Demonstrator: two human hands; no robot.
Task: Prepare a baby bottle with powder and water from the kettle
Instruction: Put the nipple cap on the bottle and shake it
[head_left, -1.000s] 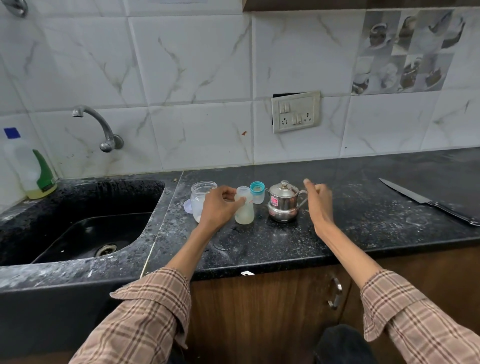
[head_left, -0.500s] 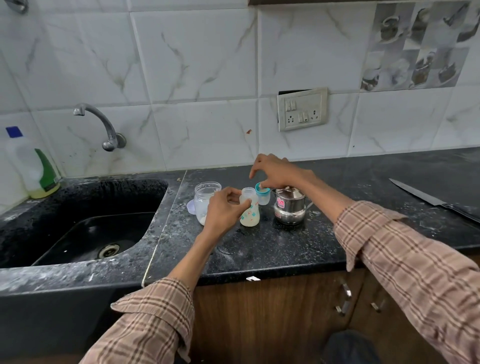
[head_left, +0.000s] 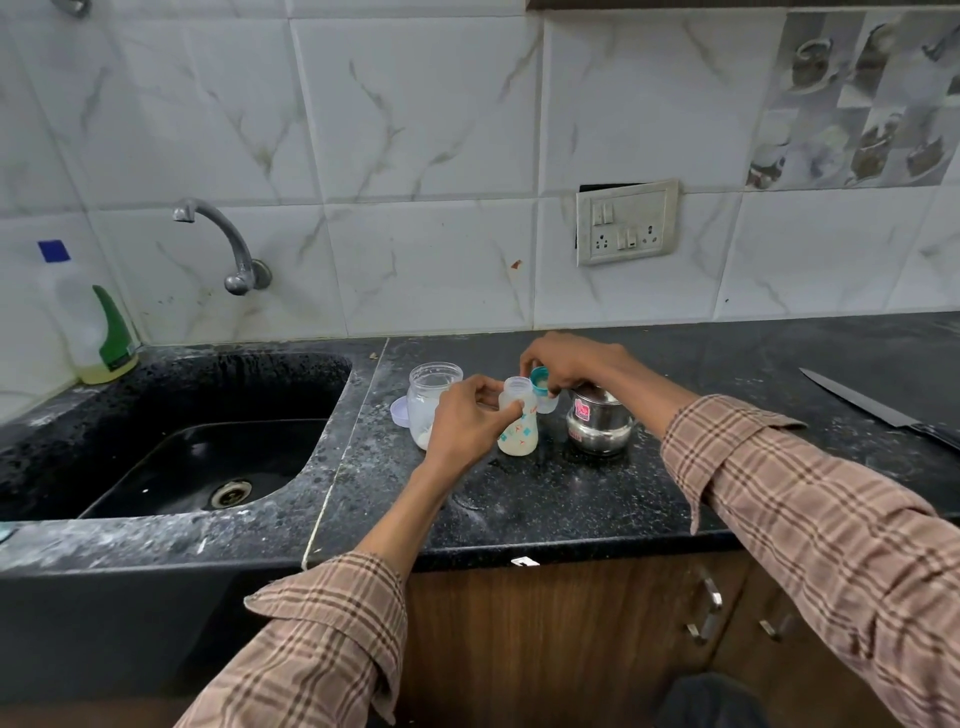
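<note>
Near counter's back edge: bottle (head_left: 518, 425), open-mouthed, my left hand (head_left: 464, 421) gripping it; my right hand (head_left: 570, 362) pinches cap (head_left: 543, 387) beside kettle (head_left: 597, 422). Risk: cross-threading cap; nudging bottle spills mix.

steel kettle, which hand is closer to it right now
Right. The right hand is just above and behind the steel kettle, gripping the teal bottle cap beside it. The left hand holds the baby bottle, one item further left.
</note>
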